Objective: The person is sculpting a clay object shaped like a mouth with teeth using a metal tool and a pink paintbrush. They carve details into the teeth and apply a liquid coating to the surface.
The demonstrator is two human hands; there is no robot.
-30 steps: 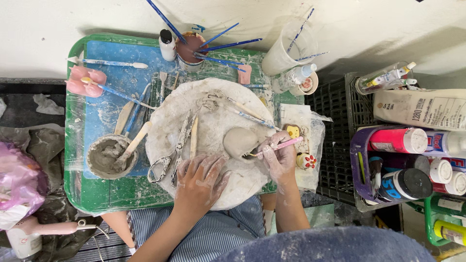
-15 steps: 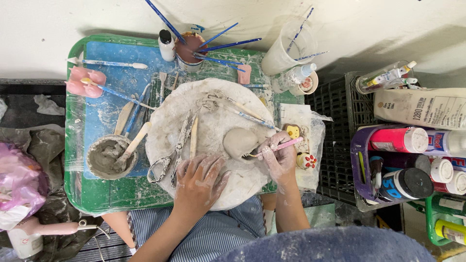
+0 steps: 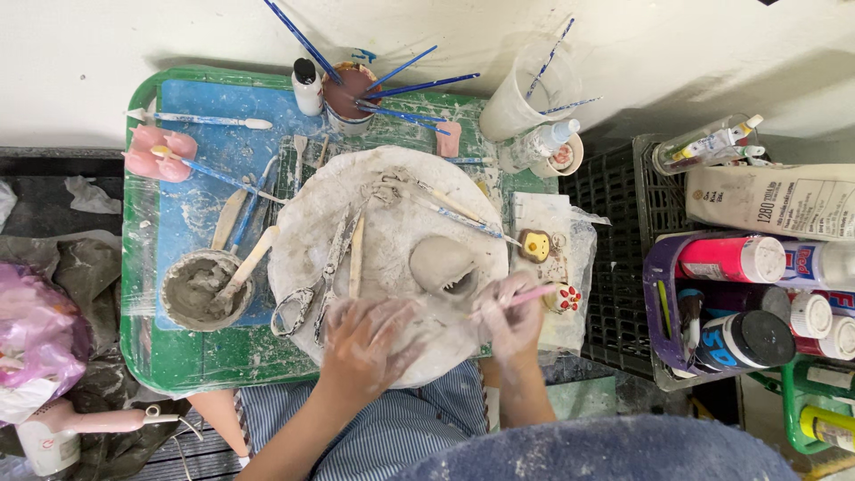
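Note:
A small grey clay piece (image 3: 443,264) with a hollow opening lies on a round, clay-smeared white board (image 3: 392,205). My right hand (image 3: 509,321), coated in clay, grips a thin pink-handled tool (image 3: 527,297) whose tip points at the clay piece's lower edge. Fingers spread, my left hand (image 3: 367,343) rests flat on the board's near part, just below a pair of clay-caked scissors (image 3: 313,285) and a wooden stick (image 3: 356,258).
The board sits on a green tray (image 3: 169,356) with a bowl of grey slip (image 3: 205,289), a cup of blue brushes (image 3: 349,96) and a clear jug (image 3: 525,89). Small painted figurines (image 3: 536,245) lie to the right. Paint bottles (image 3: 739,260) fill crates far right.

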